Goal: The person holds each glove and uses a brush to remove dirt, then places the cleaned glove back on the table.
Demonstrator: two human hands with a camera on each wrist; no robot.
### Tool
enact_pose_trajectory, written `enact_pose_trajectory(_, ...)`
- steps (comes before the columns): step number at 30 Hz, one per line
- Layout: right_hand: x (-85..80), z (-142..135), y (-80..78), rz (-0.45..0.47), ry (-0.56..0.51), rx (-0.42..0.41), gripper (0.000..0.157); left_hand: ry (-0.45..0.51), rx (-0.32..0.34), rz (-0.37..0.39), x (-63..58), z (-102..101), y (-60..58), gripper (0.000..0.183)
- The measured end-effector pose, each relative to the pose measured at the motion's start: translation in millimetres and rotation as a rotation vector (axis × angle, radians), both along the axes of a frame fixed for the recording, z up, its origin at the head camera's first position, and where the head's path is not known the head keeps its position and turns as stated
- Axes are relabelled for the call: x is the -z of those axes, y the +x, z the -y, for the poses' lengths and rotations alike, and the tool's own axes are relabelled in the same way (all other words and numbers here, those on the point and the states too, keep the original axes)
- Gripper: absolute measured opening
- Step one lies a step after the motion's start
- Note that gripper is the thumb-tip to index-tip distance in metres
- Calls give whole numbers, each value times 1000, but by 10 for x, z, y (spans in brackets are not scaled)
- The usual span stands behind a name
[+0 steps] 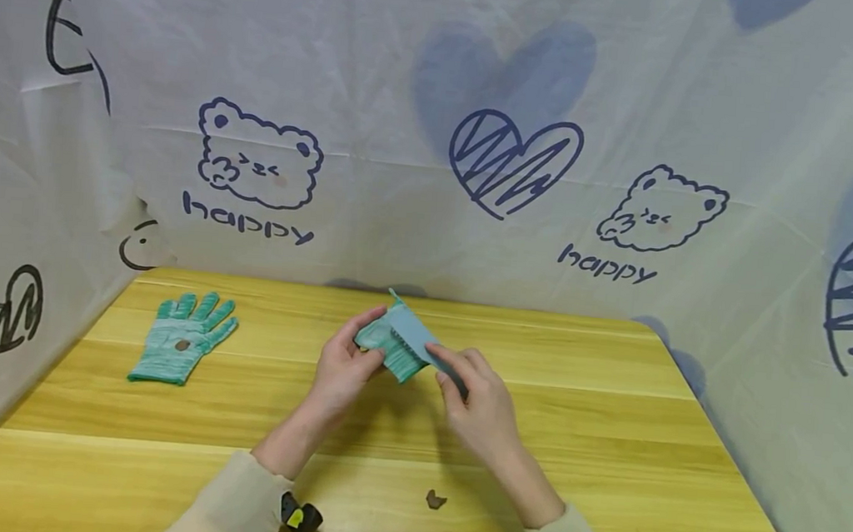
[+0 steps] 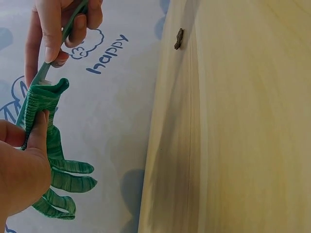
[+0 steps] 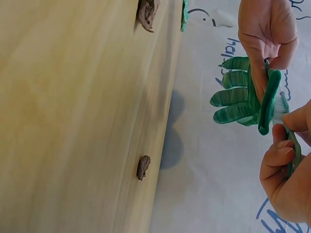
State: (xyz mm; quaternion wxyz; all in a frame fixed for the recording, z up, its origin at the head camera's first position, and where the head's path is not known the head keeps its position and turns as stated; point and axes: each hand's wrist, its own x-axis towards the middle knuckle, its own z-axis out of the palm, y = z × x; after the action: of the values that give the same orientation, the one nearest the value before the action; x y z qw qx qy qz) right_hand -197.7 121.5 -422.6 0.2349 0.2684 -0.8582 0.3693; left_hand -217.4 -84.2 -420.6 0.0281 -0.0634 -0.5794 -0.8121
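Note:
My left hand (image 1: 343,368) grips a green-and-white knit glove (image 1: 403,369) off the table, pinching it near the cuff. A blue-grey brush (image 1: 412,332) lies across that glove, its bristles against the knit. The brush's handle is held in my right hand (image 1: 483,404), thumb and fingers curled round it. From the left wrist view, the glove's fingers (image 2: 73,182) hang loose below the left hand. The right wrist view shows pale bristles (image 3: 278,114) at the cuff's edge. The glove's far face is hidden in the head view.
A matching glove (image 1: 159,358) lies flat at the table's left, a brown lump (image 1: 182,345) on its palm. Another brown lump (image 1: 436,499) sits on the wooden table (image 1: 608,447) near the front. Printed cloth (image 1: 371,211) hangs behind the table.

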Motion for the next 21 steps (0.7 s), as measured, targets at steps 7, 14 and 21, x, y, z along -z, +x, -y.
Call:
enact_pose_trajectory(7, -14, -5, 0, 18, -9, 9, 40, -30, 1, 5, -2, 14, 9, 66)
enact_pose_trajectory(14, 0, -16, -14, 4, -19, 28, 38, -27, -2, 8, 10, 17, 9, 66)
enact_pose_trajectory(21, 14, -26, -26, 1, -27, 33, 39, -15, 1, 2, 3, 15, 15, 66)
